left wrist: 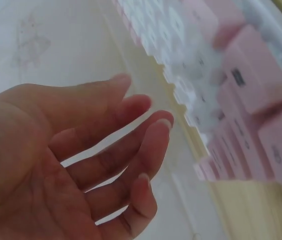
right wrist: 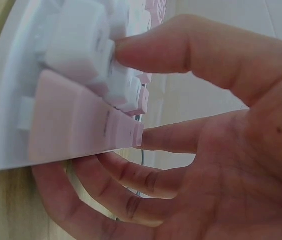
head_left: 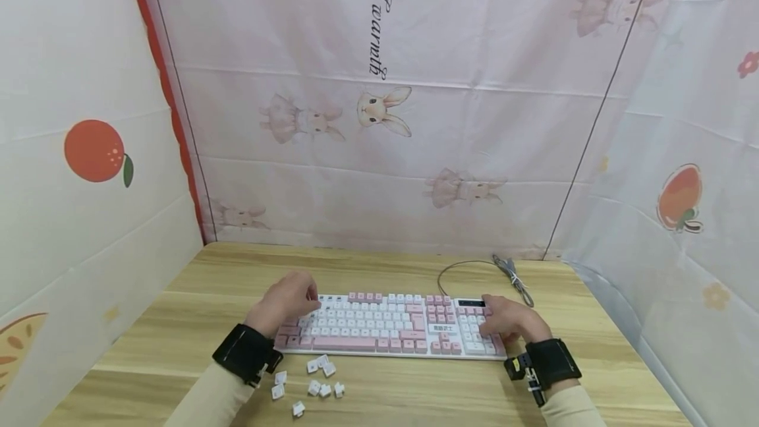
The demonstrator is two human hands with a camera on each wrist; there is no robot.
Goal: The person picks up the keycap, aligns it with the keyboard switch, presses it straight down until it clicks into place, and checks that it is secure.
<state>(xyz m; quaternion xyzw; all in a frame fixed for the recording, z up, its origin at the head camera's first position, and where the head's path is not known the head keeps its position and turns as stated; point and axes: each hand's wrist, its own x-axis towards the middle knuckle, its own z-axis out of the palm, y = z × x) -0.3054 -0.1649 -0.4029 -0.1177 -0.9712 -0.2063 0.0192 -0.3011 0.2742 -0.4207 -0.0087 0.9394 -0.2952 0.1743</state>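
A pink and white keyboard [head_left: 373, 343] lies lengthwise on the wooden table. My right hand [head_left: 511, 318] grips its right end, thumb on the white number-pad keys [right wrist: 76, 42] and the other fingers round the side edge by the pink keys [right wrist: 66, 120]. Over the keyboard's upper left part hovers my left hand [head_left: 287, 302], fingers loosely bent. In the left wrist view, thumb and fingertips of that left hand [left wrist: 71, 145] stand apart with nothing seen between them. Several loose white keycaps [head_left: 313, 387] lie in front of the keyboard's left half, some tilted or upturned.
The keyboard's grey cable [head_left: 506, 269] lies bundled behind its right end. Printed cloth [head_left: 379, 170] hangs round the back and both sides of the wooden table [head_left: 415, 387]. A dark band with a small camera [head_left: 246, 353] sits on each wrist.
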